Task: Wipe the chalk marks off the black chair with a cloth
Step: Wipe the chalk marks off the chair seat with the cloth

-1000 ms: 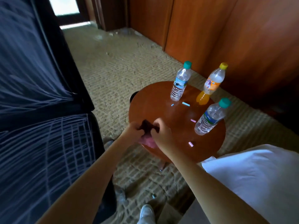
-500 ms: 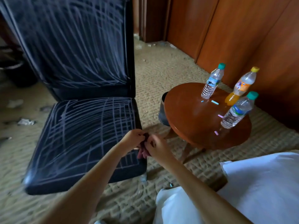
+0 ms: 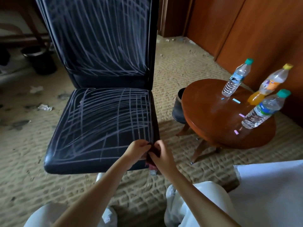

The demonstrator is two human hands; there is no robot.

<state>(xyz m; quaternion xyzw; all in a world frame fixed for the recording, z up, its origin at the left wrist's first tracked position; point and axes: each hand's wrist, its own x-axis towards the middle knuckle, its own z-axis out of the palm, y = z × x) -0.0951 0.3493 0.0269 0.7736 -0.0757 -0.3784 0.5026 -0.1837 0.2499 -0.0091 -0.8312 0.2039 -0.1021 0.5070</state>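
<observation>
L hand (image 3: 138,149), R hand (image 3: 162,156) moved dark cloth (image 3: 151,158) from round table (image 3: 205,115) to chair (image 3: 101,122)

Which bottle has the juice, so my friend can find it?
Look at the round wooden table right of the black chair. Three bottles stand there. The juice bottle alone has a yellow cap and orange drink; both water bottles have teal caps.

Dim, soft indoor light is filling the room, glinting on the round glossy brown wooden table (image 3: 211,112) and the black padded chair (image 3: 98,122); wide-angle distortion is bending the outer edges, and the left background is blurring
</observation>
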